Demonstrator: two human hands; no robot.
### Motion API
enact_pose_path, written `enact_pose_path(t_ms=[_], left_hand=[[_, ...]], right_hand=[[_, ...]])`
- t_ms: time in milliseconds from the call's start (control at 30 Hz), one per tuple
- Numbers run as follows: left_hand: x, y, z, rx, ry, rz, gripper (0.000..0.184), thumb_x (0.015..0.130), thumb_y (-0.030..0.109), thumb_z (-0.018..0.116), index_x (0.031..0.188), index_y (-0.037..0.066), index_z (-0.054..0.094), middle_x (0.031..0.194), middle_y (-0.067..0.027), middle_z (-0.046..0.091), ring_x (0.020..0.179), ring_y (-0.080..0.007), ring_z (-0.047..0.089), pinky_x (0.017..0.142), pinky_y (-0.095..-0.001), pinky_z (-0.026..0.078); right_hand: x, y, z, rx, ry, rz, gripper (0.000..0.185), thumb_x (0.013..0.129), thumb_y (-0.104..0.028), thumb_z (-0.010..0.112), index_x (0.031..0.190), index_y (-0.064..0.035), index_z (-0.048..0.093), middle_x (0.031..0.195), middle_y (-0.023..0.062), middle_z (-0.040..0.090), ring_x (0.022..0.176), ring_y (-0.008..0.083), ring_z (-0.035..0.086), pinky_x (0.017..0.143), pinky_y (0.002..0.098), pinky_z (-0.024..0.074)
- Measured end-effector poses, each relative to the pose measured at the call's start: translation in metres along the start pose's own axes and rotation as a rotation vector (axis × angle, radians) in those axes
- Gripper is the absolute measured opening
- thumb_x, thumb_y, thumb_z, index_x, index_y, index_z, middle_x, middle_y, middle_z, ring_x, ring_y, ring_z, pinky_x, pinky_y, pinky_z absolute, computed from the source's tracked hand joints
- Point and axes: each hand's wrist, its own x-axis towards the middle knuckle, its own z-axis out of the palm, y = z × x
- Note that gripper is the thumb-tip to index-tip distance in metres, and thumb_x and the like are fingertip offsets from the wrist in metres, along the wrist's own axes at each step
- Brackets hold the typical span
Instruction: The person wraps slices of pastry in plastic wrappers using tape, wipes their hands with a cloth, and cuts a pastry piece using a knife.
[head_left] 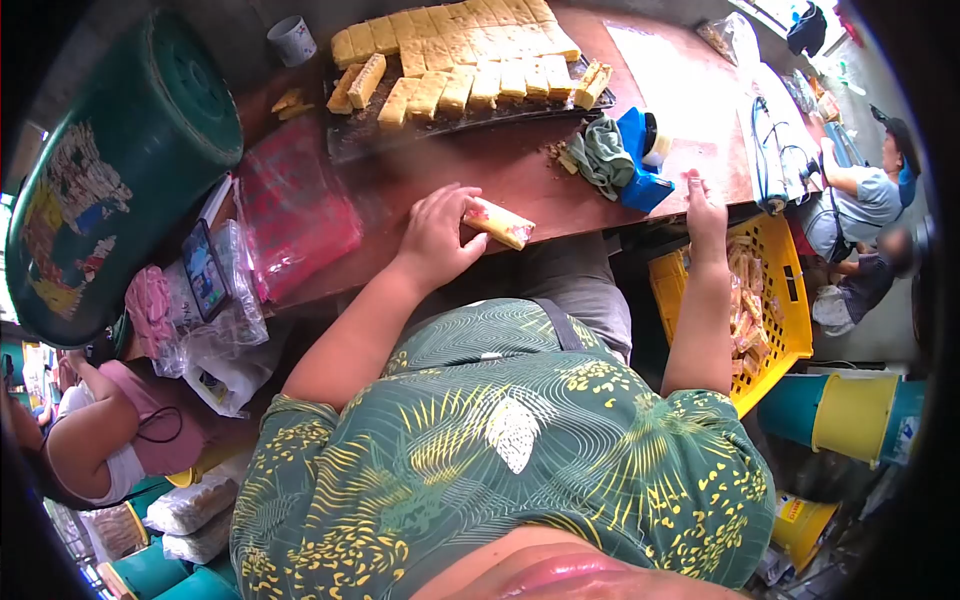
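My left hand (440, 235) rests at the table's front edge, its fingers closed round a wrapped bar of yellow cake (502, 224) with red print on the clear wrapper. My right hand (706, 208) is raised to the right of a blue tape dispenser (640, 165), apart from it. Its thumb and fingers are pinched together; whatever they hold is too small to make out. A crumpled grey-green cloth (603, 155) lies against the dispenser. Farther back, a dark tray (350, 143) bears rows of cut yellow cake bars (470, 45), several separated at the front.
A red-printed stack of plastic wrappers (300, 200) and a phone (206, 270) lie on the left, beside a large green drum (130, 190). A yellow crate (790, 310) with wrapped bars stands low on the right. Other people (870, 190) are at the right and left edges.
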Motion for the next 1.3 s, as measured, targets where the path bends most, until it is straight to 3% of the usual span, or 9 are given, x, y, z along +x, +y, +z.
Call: enact_pose_path(t_ms=[133,233,333,500,633,767,867,1200,1300], left_hand=[[0.002,0.005,-0.008,-0.02,-0.067,0.026,0.035,0.08,0.015,0.084,0.108,0.008,0.065,0.121,-0.0114,0.068,0.116,-0.0337,0.064,0.106,-0.0452,0.049],[-0.005,-0.001,-0.004,-0.305,-0.037,-0.001,0.034,0.08,0.007,0.085,0.108,0.005,0.066,0.117,-0.0122,0.067,0.105,-0.0281,0.07,0.092,-0.0375,0.058],[-0.01,-0.001,-0.005,-0.396,-0.056,-0.034,0.035,0.079,0.003,0.086,0.108,0.003,0.066,0.114,-0.0126,0.068,0.098,-0.0232,0.071,0.081,-0.0311,0.061],[-0.008,0.003,-0.011,-0.296,-0.03,0.041,0.033,0.079,0.006,0.087,0.105,0.004,0.068,0.111,-0.0119,0.068,0.095,-0.0237,0.072,0.082,-0.0338,0.062],[-0.011,0.006,-0.01,-0.319,-0.035,0.018,0.034,0.078,0.011,0.088,0.105,0.007,0.069,0.112,-0.0121,0.068,0.098,-0.0288,0.071,0.085,-0.0383,0.06],[-0.015,0.003,-0.008,-0.111,0.073,0.23,0.036,0.078,0.018,0.088,0.107,0.009,0.069,0.115,-0.0125,0.068,0.101,-0.0335,0.07,0.089,-0.0419,0.058],[-0.019,0.002,-0.005,-0.056,0.151,0.276,0.038,0.079,0.022,0.088,0.109,0.008,0.069,0.116,-0.0123,0.069,0.101,-0.033,0.07,0.09,-0.0419,0.058],[-0.021,0.002,-0.003,-0.143,0.054,0.272,0.041,0.078,0.018,0.089,0.112,0.005,0.07,0.112,-0.0128,0.071,0.104,-0.0312,0.071,0.091,-0.0405,0.059],[-0.018,0.002,-0.003,-0.201,0.059,0.265,0.042,0.076,0.016,0.091,0.112,0.005,0.071,0.112,-0.0122,0.072,0.104,-0.0306,0.071,0.091,-0.0397,0.059]], right_hand=[[-0.01,-0.025,0.017,0.374,-0.235,0.425,0.029,0.102,-0.032,0.07,0.112,-0.0054,0.078,0.102,0.0056,0.068,0.087,0.015,0.061,0.075,0.0302,0.0491],[-0.016,-0.026,0.035,0.324,-0.16,-0.002,0.032,0.106,-0.034,0.065,0.101,-0.0061,0.08,0.094,0.0014,0.069,0.087,0.0144,0.061,0.079,0.0325,0.0492],[-0.048,-0.039,0.026,-0.264,0.096,-0.616,0.026,0.099,-0.024,0.068,0.085,-0.0036,0.077,0.072,0.0129,0.064,0.084,0.0315,0.062,0.081,0.0422,0.049],[-0.062,0.014,0.009,-0.498,0.091,-0.49,0.03,0.1,-0.024,0.068,0.083,-0.001,0.074,0.083,0.0134,0.065,0.083,0.0311,0.062,0.08,0.0412,0.0485],[-0.075,-0.02,0.039,-0.022,-0.336,-0.122,0.028,0.103,-0.021,0.065,0.09,0.002,0.075,0.087,0.0096,0.065,0.085,0.0193,0.061,0.08,0.0314,0.0477],[-0.115,-0.123,0.095,0.076,-0.809,-0.423,0.025,0.103,-0.017,0.065,0.091,0.0042,0.07,0.084,0.0089,0.057,0.082,0.0201,0.058,0.072,0.0361,0.0489],[-0.137,-0.171,0.125,-0.036,-1.003,-0.633,0.02,0.095,-0.021,0.071,0.095,-0.0009,0.074,0.091,0.0186,0.065,0.087,0.0381,0.066,0.075,0.0436,0.0532],[-0.119,-0.136,0.115,-0.609,-0.913,-0.34,0.048,0.083,-0.048,0.082,0.075,-0.0018,0.071,0.086,0.0212,0.068,0.085,0.0387,0.067,0.076,0.0474,0.0526],[-0.127,-0.113,0.107,-0.295,-0.591,-0.794,0.041,0.078,-0.038,0.089,0.083,-0.0044,0.067,0.109,0.0196,0.068,0.097,0.0386,0.066,0.084,0.0472,0.0534]])
